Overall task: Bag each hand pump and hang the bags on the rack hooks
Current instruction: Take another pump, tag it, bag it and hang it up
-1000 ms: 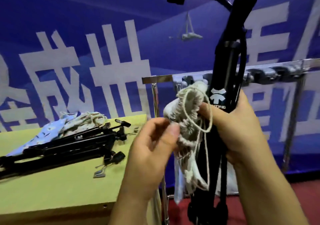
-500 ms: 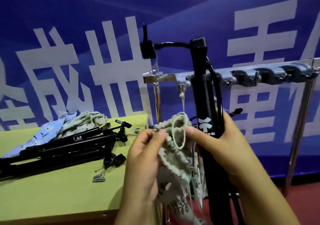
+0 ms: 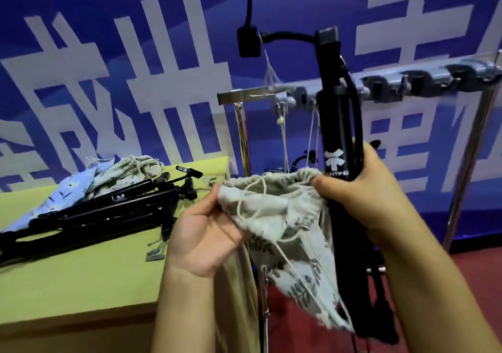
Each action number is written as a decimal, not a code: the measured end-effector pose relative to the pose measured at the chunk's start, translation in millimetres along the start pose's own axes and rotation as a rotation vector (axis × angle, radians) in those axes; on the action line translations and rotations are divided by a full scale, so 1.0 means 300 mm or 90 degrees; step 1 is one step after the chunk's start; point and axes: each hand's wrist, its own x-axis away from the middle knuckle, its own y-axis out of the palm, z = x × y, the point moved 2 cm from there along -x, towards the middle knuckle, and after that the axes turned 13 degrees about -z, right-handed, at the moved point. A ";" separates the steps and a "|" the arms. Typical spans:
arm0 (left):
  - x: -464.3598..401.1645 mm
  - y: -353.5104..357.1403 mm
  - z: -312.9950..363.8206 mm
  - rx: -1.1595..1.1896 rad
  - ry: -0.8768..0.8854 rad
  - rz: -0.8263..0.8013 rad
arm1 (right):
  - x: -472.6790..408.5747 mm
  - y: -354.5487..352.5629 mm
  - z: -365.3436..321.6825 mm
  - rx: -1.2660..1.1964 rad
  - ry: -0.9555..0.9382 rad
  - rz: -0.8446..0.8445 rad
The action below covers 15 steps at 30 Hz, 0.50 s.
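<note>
A black hand pump (image 3: 335, 124) stands upright in my right hand (image 3: 361, 189), whose thumb also pinches the right rim of a grey leaf-print drawstring bag (image 3: 274, 216). My left hand (image 3: 202, 230) grips the bag's left rim, so the mouth is stretched wide between both hands, left of the pump. The pump's lower part runs beside the bag, outside it. Behind stands the metal rack (image 3: 244, 95) with grey hooks (image 3: 402, 84); bag cords (image 3: 282, 124) hang from its left hooks.
A yellow-green table (image 3: 81, 279) at the left holds several more black pumps (image 3: 103, 211) and a heap of folded cloth bags (image 3: 114, 174). A blue banner with white characters covers the wall. The floor beneath the rack is red.
The bunched bag mouth has been pulled wide open between my hands, my left hand moving leftward. The pump has stayed upright in my right hand.
</note>
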 end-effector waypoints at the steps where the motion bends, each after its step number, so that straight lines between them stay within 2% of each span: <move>1: 0.010 -0.007 0.007 -0.012 -0.007 0.010 | 0.001 -0.008 0.000 0.044 -0.007 0.010; 6: 0.056 -0.059 0.017 -0.114 -0.070 -0.001 | -0.006 -0.041 0.015 0.123 -0.008 0.087; 9: 0.086 -0.063 0.014 -0.114 -0.077 -0.083 | -0.032 -0.075 0.033 0.096 0.016 0.175; 12: 0.100 -0.109 0.014 -0.168 -0.020 0.070 | -0.037 -0.077 0.059 0.079 0.017 0.157; 15: 0.083 -0.092 -0.014 -0.226 -0.013 0.081 | -0.038 -0.081 0.075 0.112 0.038 0.095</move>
